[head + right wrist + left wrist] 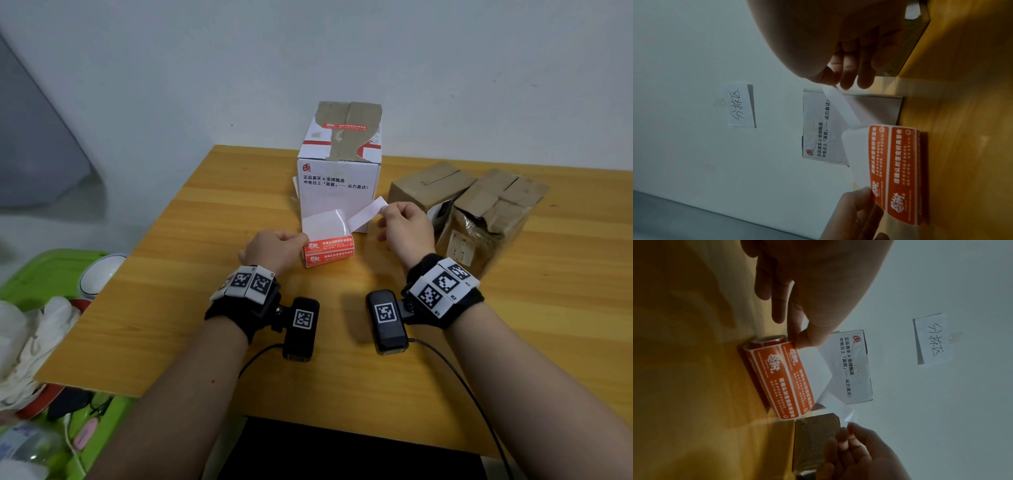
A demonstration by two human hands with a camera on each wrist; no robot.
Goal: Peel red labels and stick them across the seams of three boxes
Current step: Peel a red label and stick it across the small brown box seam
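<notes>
A roll of red labels [328, 253] lies on the wooden table [212, 308] in front of a tall white box [339, 192]. My left hand [278, 247] grips the roll's left end, thumb on its white backing [803, 340]. To the right, my right hand [404, 224] pinches the end of a label strip [367, 212] that is lifted off the roll with its white underside showing [840, 107]. One red label [346, 126] lies across the white box's top seam. Two brown boxes [432, 185] [495, 212] stand at the right.
A green bin [44, 274] with cloths and clutter sits left of the table. A handwritten paper note [931, 339] is taped to the wall behind the boxes. Cables run from both wrist cameras across the table's near edge.
</notes>
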